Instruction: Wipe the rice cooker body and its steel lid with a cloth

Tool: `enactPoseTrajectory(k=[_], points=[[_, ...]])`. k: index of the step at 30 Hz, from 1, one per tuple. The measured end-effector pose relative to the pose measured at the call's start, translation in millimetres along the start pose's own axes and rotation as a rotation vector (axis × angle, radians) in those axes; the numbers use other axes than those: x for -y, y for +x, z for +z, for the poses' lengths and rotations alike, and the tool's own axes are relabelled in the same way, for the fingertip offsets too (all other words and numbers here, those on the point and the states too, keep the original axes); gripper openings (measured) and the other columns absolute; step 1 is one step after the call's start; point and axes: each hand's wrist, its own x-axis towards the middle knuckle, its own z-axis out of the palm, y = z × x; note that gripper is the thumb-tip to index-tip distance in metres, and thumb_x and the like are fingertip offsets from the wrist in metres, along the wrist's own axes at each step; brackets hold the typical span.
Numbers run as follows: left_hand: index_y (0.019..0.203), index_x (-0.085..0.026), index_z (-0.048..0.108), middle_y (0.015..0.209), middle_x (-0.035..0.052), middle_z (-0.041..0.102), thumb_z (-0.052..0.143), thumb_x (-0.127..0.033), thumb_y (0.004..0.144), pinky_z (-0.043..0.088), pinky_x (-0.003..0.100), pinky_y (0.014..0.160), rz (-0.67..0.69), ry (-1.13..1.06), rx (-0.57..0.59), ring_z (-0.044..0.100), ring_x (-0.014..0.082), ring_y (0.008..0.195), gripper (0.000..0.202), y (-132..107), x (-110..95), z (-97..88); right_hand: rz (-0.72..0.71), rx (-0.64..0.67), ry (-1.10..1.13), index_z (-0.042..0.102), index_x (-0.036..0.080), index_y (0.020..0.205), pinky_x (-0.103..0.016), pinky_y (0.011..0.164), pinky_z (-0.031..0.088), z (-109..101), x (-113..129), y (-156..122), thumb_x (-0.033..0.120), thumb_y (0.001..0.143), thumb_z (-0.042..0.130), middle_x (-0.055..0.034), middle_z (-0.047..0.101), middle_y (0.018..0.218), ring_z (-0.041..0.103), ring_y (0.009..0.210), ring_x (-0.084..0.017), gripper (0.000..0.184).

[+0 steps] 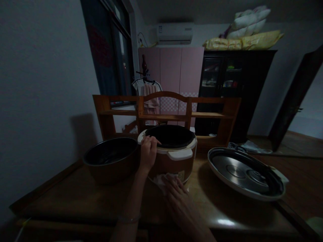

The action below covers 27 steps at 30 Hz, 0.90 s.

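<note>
Cooker: the cooker [169, 164] stands upright on the tabletop [83, 201], straight ahead of the person, between pot and lid; its axis is vertical and its mouth open upward.
Left hand: the left hand [149, 148] touches the near left of the cooker's rim; its grip is narrow, fingers bent over the edge.
Right hand: the right hand [176, 193] is low against the cooker's front; its grip holds a cloth [160, 181] bunched under the fingers, how tightly I cannot tell.
Key relation: the cooker's body lies just beyond the right hand, with only the cloth between where they meet; the left hand is nearer the mouth, the right nearer the base.
Handle: the pale, smooth handle [180, 154] juts toward the person, right of the left hand and above the right.
Cooker's make: round, squat, brown wall; pale rim, probably plastic; black interior.
Cloth: pale, thin, crumpled.
Pot: the pot [111, 169] sits just left of the cooker, round, wide, dark inside.
Lid: the lid [234, 166] lies to the right, apart from the cooker, shiny metal face up, dark ring, pale edge.
Tabletop: brown, glossy, probably varnished wood.
</note>
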Motion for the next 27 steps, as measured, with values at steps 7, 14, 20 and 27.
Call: enactPoseTrajectory(k=[7,14,20,27], points=[[0.072,-0.024,0.065,0.083,0.0027,0.066,0.033,-0.032,0.102,0.034,0.039,0.108,-0.001,-0.014,-0.025,0.058,0.0213,0.099,0.044,-0.4,1.2,1.8,0.090,-0.089,-0.105,0.032,0.014,0.153,-0.053,0.122,0.027,-26.6,-23.3,11.1,0.016,0.098,0.044,-0.0057,0.021,0.164,0.012,0.153,-0.027,0.057],[0.072,-0.024,0.062,0.080,0.0027,0.064,0.031,-0.032,0.102,0.034,0.039,0.105,0.006,0.001,0.004,0.057,0.0216,0.097,0.045,0.6,-1.6,-0.2,0.035,-0.104,-0.050,0.043,0.020,0.148,-0.050,0.123,0.023,-34.0,-15.4,40.2,0.021,0.100,0.042,-0.0042,0.046,0.153,0.029,0.148,-0.025,0.048],[0.072,-0.024,0.062,0.082,0.0031,0.065,0.031,-0.031,0.102,0.034,0.039,0.106,0.010,0.016,0.010,0.057,0.0216,0.098,0.044,0.7,-2.6,-0.9,0.045,-0.150,-0.031,0.043,0.019,0.148,-0.051,0.124,0.019,-20.7,-9.5,44.0,0.022,0.100,0.043,-0.0041,0.045,0.154,0.026,0.149,-0.025,0.048],[0.072,-0.025,0.064,0.081,0.0030,0.065,0.032,-0.032,0.101,0.034,0.039,0.107,0.005,0.022,0.006,0.058,0.0217,0.098,0.044,0.5,-2.0,-0.6,0.028,-0.152,-0.007,0.037,0.020,0.151,-0.048,0.124,0.024,-3.0,-10.5,27.4,0.018,0.098,0.047,-0.0030,0.046,0.153,0.025,0.150,-0.021,0.054]])
